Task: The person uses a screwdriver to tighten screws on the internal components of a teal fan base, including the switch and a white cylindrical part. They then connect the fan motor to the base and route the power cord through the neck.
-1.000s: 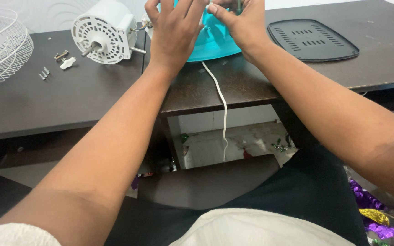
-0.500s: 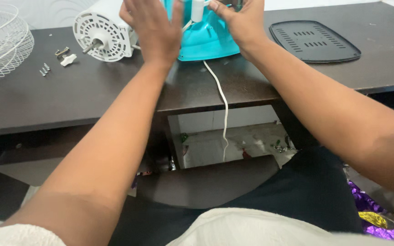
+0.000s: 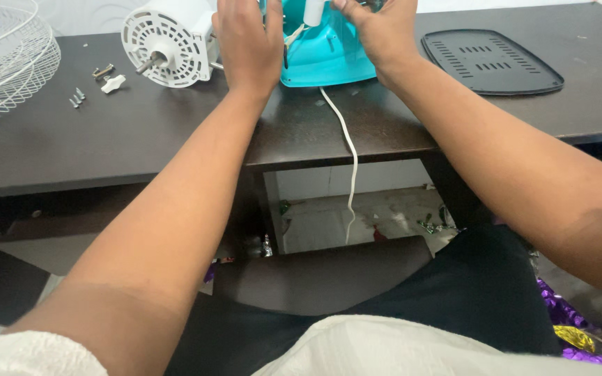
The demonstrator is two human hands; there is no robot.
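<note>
- A dark brown counter (image 3: pixel 141 146) is seen spanning the whole width of the view, with a gap beneath it through which a littered floor is visible.
- A white wire fan guard (image 3: pixel 5 59) is laid at the counter's far left edge, partly cut off by the frame.
- A turquoise plastic fan base (image 3: pixel 329 52) is stood at the middle of the far side of the counter, between the two hands.
- A black slotted plastic cover plate (image 3: pixel 489 63) is laid flat to the right of the base, well apart from it.
- A white fan motor housing (image 3: pixel 165 38) is laid on its side just left of the base, its shaft pointed toward the viewer.
- The left hand (image 3: pixel 249 42) is pressed flat, fingers together, against the left flank of the base; nothing is clamped in it.
- The right hand (image 3: pixel 377 31) is closed on the upper right part of the base, beside a white cylindrical part (image 3: pixel 313 12).
- A white power cord (image 3: pixel 346 153) is run from the base over the counter's front edge and hangs down.
- A few small screws (image 3: pixel 76 97) and a white clip (image 3: pixel 113 84) are scattered between the guard and the motor.
</note>
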